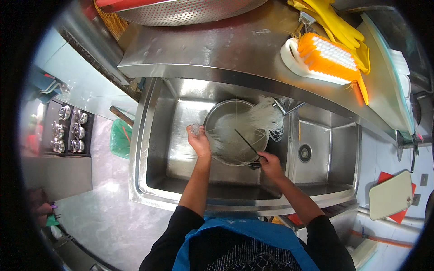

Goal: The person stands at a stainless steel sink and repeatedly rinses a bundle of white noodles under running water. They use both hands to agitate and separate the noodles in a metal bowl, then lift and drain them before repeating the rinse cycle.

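Observation:
A round metal pot (234, 164) stands in the larger sink basin (176, 142), with cloudy water inside. Pale, translucent noodles (268, 117) lie across it, and a thick bunch hangs over its far right rim. My left hand (199, 141), left of the pot, grips one end of the noodle strands, which stretch back into the water. In my right hand (270, 164), at the pot's near right rim, is a thin dark stick (246, 140), apparently a chopstick. It slants over the pot; whether its tip touches the noodles is unclear.
The faucet (288, 106) juts over the pot's right side. A smaller basin (313, 169) with a drain lies to the right. On the steel shelf (203, 47) behind are a perforated metal colander (193, 13), an orange-and-white brush (329, 57) and yellow rubber gloves (339, 27). A green-lined bin (120, 139) stands left.

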